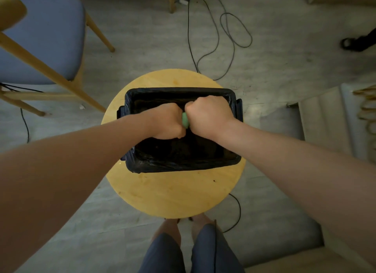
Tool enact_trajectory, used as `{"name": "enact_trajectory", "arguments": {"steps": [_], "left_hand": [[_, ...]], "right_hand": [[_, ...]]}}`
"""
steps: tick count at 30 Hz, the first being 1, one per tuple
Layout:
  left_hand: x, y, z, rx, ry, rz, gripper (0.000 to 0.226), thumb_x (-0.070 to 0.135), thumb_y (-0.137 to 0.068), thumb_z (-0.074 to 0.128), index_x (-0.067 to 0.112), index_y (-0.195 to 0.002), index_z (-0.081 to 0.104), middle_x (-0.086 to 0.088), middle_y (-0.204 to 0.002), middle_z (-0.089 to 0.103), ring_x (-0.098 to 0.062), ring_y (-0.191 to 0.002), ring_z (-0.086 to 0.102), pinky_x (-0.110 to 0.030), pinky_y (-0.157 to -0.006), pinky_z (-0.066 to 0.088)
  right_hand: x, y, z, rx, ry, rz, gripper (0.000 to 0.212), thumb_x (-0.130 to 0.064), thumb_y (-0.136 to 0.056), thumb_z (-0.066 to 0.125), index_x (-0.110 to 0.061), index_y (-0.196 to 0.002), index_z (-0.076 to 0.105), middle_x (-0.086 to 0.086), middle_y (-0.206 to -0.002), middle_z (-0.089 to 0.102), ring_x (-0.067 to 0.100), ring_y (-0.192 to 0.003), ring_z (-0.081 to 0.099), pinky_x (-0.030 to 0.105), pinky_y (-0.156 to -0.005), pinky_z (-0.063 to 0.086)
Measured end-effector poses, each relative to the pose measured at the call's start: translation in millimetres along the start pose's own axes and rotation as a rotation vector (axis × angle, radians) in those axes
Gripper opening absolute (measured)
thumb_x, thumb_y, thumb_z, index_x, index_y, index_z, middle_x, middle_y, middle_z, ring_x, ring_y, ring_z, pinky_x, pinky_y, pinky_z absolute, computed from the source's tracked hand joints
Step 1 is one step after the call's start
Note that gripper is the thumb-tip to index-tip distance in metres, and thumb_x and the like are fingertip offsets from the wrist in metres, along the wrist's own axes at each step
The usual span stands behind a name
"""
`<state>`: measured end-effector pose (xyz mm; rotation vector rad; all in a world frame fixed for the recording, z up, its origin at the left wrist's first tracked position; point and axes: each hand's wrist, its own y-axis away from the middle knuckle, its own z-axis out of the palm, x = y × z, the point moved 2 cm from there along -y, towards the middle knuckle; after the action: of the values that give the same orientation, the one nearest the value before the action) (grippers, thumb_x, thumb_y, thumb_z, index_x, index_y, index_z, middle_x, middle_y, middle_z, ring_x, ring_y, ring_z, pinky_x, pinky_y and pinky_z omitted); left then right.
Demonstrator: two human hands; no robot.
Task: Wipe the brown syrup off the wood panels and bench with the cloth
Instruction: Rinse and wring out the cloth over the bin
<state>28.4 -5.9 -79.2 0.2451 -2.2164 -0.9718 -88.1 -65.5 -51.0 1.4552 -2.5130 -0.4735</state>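
A green cloth point(185, 120) shows only as a short twisted strip between my two fists. My left hand point(166, 121) grips one end and my right hand point(209, 114) grips the other, knuckles nearly touching. Both fists hang over a black bin point(183, 165) lined with a black plastic bag. The bin stands on a round yellow wooden stool point(173, 193). A few small dark specks lie on the stool top near the bin.
A wooden chair with a blue seat point(42, 38) stands at the far left. Black cables point(230, 38) loop over the grey floor behind the stool. Pale steps point(325, 118) lie to the right. My legs stand right below the stool.
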Motion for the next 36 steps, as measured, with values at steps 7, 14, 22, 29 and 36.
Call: {"name": "enact_trajectory", "arguments": {"steps": [7, 14, 22, 29, 36], "left_hand": [[-21, 6, 21, 0.172, -0.252, 0.272, 0.049, 0.021, -0.092, 0.067, 0.011, -0.124, 0.031, -0.011, -0.130, 0.032, -0.025, -0.089, 0.052, -0.034, -0.071, 0.040], [-33, -4, 10, 0.233, -0.410, 0.350, 0.049, 0.014, -0.094, 0.066, 0.018, -0.141, 0.054, -0.006, -0.134, 0.054, -0.027, -0.120, 0.056, -0.040, -0.099, 0.050], [-8, -8, 15, 0.241, -0.601, 0.190, 0.054, 0.045, -0.091, 0.066, 0.017, -0.134, 0.049, -0.003, -0.106, 0.063, -0.026, -0.090, 0.065, -0.039, -0.069, 0.054], [22, -18, 10, 0.108, -0.570, 0.085, 0.014, 0.027, -0.087, 0.055, 0.022, -0.074, 0.055, 0.000, -0.072, 0.056, -0.019, -0.062, 0.055, -0.035, -0.059, 0.052], [9, -15, 17, -0.216, 0.016, -0.196, 0.030, 0.014, -0.081, 0.070, 0.006, -0.058, 0.054, -0.013, -0.050, 0.049, -0.030, -0.041, 0.043, -0.032, -0.045, 0.037]], "right_hand": [[-6, -2, 23, -0.569, -0.529, 0.355, 0.012, -0.027, -0.087, 0.070, -0.017, -0.092, 0.066, 0.005, -0.082, 0.067, 0.022, -0.067, 0.064, 0.031, -0.057, 0.049], [4, -13, 42, -0.964, -0.931, 0.618, 0.026, -0.026, -0.089, 0.075, -0.021, -0.077, 0.053, -0.006, -0.056, 0.038, 0.011, -0.047, 0.023, 0.025, -0.049, 0.018], [10, -1, 39, -0.867, -0.982, 0.577, 0.028, -0.029, -0.087, 0.079, -0.020, -0.077, 0.054, -0.005, -0.056, 0.043, 0.012, -0.046, 0.030, 0.025, -0.045, 0.022], [12, 10, 33, -0.208, -0.325, 0.215, 0.016, -0.018, -0.083, 0.062, -0.021, -0.069, 0.056, 0.002, -0.068, 0.059, 0.025, -0.059, 0.057, 0.032, -0.050, 0.046], [8, 11, 24, 0.000, -0.089, -0.066, 0.010, -0.020, -0.088, 0.058, -0.022, -0.083, 0.067, -0.004, -0.065, 0.050, 0.028, -0.064, 0.059, 0.035, -0.058, 0.045]]}}
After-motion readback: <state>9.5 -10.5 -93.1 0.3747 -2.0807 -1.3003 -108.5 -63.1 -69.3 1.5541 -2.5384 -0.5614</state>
